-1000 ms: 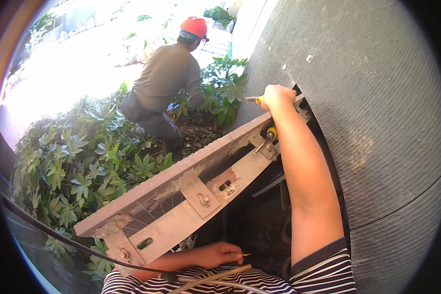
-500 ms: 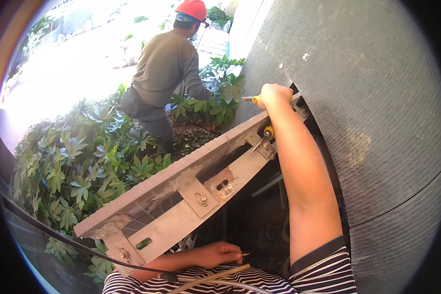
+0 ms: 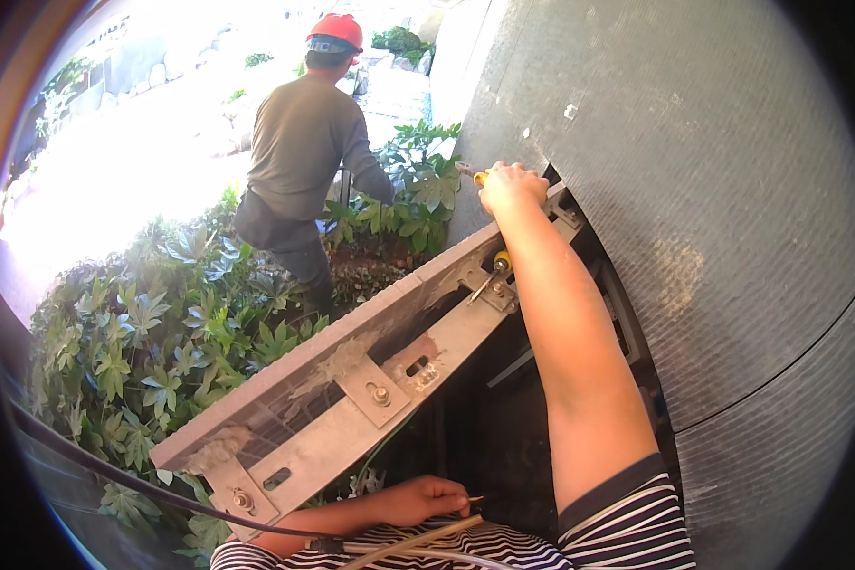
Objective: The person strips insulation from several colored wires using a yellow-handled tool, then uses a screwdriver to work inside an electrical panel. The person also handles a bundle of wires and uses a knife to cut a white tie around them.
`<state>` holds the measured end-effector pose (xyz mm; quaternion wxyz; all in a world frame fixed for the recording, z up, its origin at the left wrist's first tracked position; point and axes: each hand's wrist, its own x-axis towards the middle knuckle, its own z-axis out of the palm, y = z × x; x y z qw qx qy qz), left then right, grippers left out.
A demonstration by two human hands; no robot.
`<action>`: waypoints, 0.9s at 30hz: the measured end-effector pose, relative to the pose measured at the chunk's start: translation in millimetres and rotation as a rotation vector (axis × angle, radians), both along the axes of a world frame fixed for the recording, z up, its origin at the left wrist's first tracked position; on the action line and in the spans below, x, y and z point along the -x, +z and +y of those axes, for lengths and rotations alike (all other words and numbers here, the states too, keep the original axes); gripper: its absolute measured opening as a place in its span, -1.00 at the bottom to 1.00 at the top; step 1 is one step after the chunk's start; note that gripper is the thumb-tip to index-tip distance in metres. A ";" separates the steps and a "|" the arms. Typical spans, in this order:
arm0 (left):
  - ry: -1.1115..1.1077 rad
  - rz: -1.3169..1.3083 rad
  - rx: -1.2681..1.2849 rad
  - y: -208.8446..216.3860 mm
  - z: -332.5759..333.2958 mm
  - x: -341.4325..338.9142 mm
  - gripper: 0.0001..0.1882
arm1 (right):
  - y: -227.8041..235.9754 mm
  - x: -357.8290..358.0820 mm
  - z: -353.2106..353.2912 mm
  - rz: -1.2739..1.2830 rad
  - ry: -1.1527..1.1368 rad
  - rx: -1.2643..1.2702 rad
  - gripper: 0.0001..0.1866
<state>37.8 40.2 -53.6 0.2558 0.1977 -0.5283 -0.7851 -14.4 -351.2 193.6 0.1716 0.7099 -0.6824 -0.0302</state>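
My right arm reaches forward, and my right hand (image 3: 513,186) is closed around pliers with a yellow handle (image 3: 482,178); their metal jaws point left. Below the wrist, a yellow-handled screwdriver (image 3: 501,262) rests on the metal bracket of a tilted stone-faced panel (image 3: 313,347). The bracket rail (image 3: 323,446) carries bolts and slotted holes. Close to my body, my left hand (image 3: 434,499) is closed, its forearm passing behind the rail's lower end. A thin yellowish piece (image 3: 475,499) sticks out at its fingertips; its kind is unclear.
A person in a red helmet (image 3: 318,133) stands with their back to me among leafy shrubs (image 3: 180,304). A grey ribbed wall (image 3: 731,171) rises at right beside a dark opening (image 3: 484,408). A black cable (image 3: 114,475) and a tan tube (image 3: 413,541) cross near me.
The view has shifted slightly, so the panel, my right arm and the pliers sit a little differently. The pliers' jaws now tilt more upward. The helmeted person has turned further away.
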 end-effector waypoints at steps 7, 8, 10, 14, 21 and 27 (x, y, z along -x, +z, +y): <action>0.012 -0.029 0.027 7.8 2.2 -0.4 -0.61 | 6.5 2.8 4.5 -0.193 0.030 0.104 -0.32; 0.014 -0.031 0.033 7.2 2.8 -0.8 -0.60 | 3.3 3.0 4.7 -0.236 0.051 0.135 -0.32; 0.022 -0.058 0.020 14.4 4.3 -3.2 -0.60 | 2.0 3.7 5.3 -0.271 0.063 0.141 -0.33; 0.054 -0.114 0.052 17.4 5.2 -2.1 -0.61 | 10.7 9.3 17.9 -0.451 0.101 0.147 -0.32; 0.124 -0.063 0.088 18.2 4.1 3.3 -0.63 | -0.5 53.6 29.5 -1.064 0.688 0.813 -0.51; 0.177 -0.043 0.002 21.0 5.1 -2.0 -0.65 | -50.9 104.2 163.8 -1.520 0.998 0.577 -0.73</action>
